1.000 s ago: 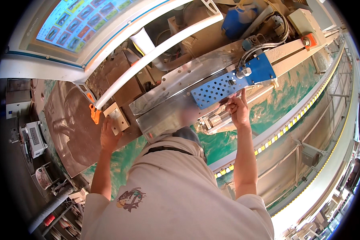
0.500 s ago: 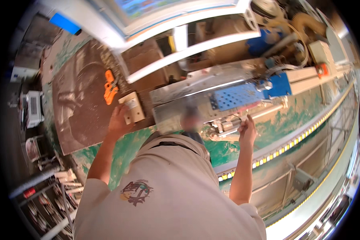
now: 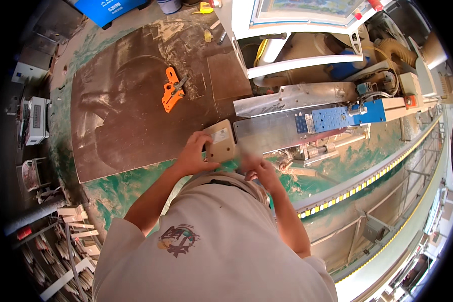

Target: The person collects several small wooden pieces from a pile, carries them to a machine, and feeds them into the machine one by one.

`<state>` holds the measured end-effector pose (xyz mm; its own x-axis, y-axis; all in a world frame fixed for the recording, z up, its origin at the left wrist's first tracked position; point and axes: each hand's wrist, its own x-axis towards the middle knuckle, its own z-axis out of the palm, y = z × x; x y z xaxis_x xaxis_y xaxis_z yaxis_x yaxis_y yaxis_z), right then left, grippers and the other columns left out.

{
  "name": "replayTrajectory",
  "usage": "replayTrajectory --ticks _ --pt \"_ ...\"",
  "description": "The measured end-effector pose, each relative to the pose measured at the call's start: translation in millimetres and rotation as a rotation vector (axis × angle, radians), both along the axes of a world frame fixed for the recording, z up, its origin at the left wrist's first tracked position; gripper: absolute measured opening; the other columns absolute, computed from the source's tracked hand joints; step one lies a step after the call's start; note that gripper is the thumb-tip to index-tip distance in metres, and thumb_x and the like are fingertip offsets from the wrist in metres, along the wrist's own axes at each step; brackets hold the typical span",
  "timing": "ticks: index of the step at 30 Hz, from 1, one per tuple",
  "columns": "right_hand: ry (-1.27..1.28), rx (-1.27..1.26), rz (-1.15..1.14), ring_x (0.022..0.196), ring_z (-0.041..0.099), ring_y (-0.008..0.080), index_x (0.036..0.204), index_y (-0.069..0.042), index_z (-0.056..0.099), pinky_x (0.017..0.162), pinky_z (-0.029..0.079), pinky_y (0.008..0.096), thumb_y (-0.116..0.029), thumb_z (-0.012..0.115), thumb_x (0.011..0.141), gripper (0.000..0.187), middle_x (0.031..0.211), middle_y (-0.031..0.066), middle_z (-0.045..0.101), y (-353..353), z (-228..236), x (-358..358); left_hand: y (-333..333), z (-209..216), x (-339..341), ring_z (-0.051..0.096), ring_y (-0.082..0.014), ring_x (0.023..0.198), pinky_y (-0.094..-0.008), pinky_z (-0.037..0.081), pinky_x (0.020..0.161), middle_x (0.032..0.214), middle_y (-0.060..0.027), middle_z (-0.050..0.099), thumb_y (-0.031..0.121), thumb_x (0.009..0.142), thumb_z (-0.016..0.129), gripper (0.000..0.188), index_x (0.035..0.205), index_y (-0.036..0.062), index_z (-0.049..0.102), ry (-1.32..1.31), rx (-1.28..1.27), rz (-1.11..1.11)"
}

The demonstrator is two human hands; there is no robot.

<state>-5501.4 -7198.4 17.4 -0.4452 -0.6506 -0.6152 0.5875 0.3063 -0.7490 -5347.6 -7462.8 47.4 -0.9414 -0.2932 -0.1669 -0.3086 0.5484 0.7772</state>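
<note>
My left hand (image 3: 192, 152) is closed round the left side of a tan block (image 3: 220, 147) with a pale label and several dark holes. The block is at the right edge of a brown board, beside the end of a metal machine bed (image 3: 267, 132). My right hand (image 3: 265, 172) is in front of my waist, just right of the block. Its fingers are curled, and a blurred patch at their tips hides what they hold, if anything. Farther off on the board lies an orange pistol-shaped tool (image 3: 172, 90) with a dark metal arm.
The dusty brown board (image 3: 131, 126) covers the left side. Blue perforated plate (image 3: 332, 120) tops the machine bed. Behind stands a white frame (image 3: 287, 60) with a picture panel. A rail with yellow and white blocks (image 3: 357, 190) runs along the right. Wood scraps (image 3: 80, 226) lie lower left.
My view has shifted left. My left hand and the block have moved away from the orange tool, toward the machine bed. My right hand has come from beside the machine to my waist.
</note>
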Motion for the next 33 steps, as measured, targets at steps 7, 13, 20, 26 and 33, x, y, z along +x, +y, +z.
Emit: replayTrajectory --ticks 7,13,20,26,33 --pt "0.039 0.061 -0.463 0.062 0.066 0.0156 0.108 0.003 0.067 0.057 0.055 0.0287 -0.033 0.065 0.104 0.036 0.078 0.0091 0.069 -2 3 31 54 -24 -34 0.049 -0.0418 0.131 -0.0530 0.042 0.110 0.137 -0.0206 0.052 0.037 0.076 0.084 0.066 0.126 0.0041 0.056 0.399 -0.166 -0.153" --pt "-0.040 -0.015 -0.846 0.065 0.065 0.0177 0.110 -0.001 0.063 0.060 0.057 0.0300 -0.028 0.063 0.104 0.028 0.086 0.0081 0.066 49 -27 -6 108 -18 -44 0.067 -0.0279 0.106 -0.0394 0.055 0.090 0.119 -0.0139 0.067 0.027 0.093 0.076 0.036 0.118 0.0044 0.066 0.029 0.350 -0.153" --pt "0.041 -0.053 -0.989 0.088 0.074 0.0264 0.129 0.000 0.053 0.073 0.065 0.0372 -0.013 0.062 0.100 0.033 0.110 0.0148 0.069 56 -20 -53 181 -53 -96 0.066 -0.0134 0.074 -0.0325 0.054 0.069 0.093 -0.0033 0.074 0.043 0.104 0.061 0.041 0.108 0.0038 0.070 -0.243 1.022 0.145" --pt "0.053 -0.226 -0.706 0.099 0.071 0.0245 0.155 0.001 0.037 0.078 0.064 0.0365 -0.010 0.057 0.101 0.059 0.127 0.0158 0.065 79 -16 -57 213 -51 -147 0.061 -0.0120 0.069 -0.0304 0.050 0.065 0.090 -0.0027 0.071 0.037 0.110 0.053 0.038 0.107 0.0032 0.071 -0.070 1.359 0.474" --pt "-0.007 -0.228 -0.356 0.097 0.067 0.0165 0.167 -0.010 0.016 0.081 0.056 0.0356 -0.015 0.065 0.099 0.084 0.117 0.0073 0.067 100 -11 -63 225 -83 -151 0.058 -0.0101 0.062 -0.0228 0.046 0.051 0.084 -0.0039 0.070 0.029 0.105 0.065 0.030 0.102 0.0000 0.068 0.029 1.471 0.720"
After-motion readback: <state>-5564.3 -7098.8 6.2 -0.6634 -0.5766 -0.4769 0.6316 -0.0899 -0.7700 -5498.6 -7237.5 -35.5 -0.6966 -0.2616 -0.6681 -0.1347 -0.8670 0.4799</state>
